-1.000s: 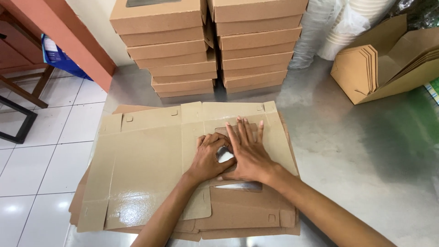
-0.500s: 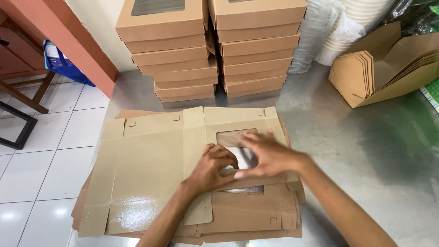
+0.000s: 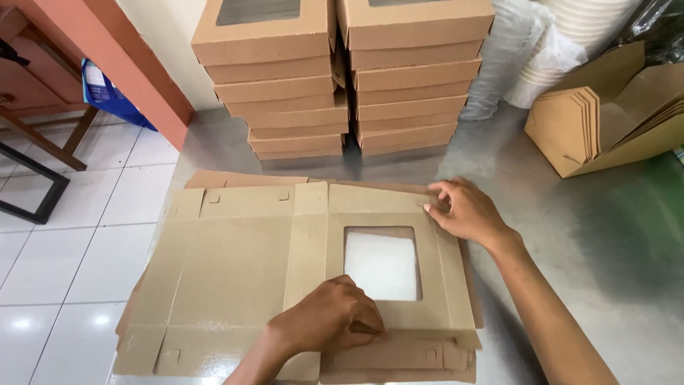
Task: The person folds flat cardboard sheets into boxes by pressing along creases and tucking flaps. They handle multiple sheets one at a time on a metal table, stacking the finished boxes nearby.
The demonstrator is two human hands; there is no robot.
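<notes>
1. Flat box blank [image 3: 242, 271] lies unfolded on top of a pile of like blanks on the steel surface [image 3: 598, 235], at its left edge over the tiled floor [image 3: 78, 235]. The square window [image 3: 381, 264] is now fully uncovered; earlier both hands sat over it.
2. Left hand [image 3: 331, 321] has moved down to the blank's near edge, below the window. It rests knuckles up, fingers curled and pressing on the card; no closed grip on anything can be seen.
3. Right hand [image 3: 467, 210] has moved out to the far right corner of the blank. Fingertips [image 3: 431, 207] pinch the edge of the side flap, thumb beneath.
4. Behind the blank: two stacks of finished window boxes [image 3: 342, 85], close to its far edge, same place as before.
5. Far right: folded brown cartons [image 3: 598, 121] leaning together, well apart from the hands. White bagged cups [image 3: 563, 50] behind them.
6. Far left, beyond the surface: red wooden furniture [image 3: 43, 78] and a blue bag [image 3: 107, 93] on the floor.
</notes>
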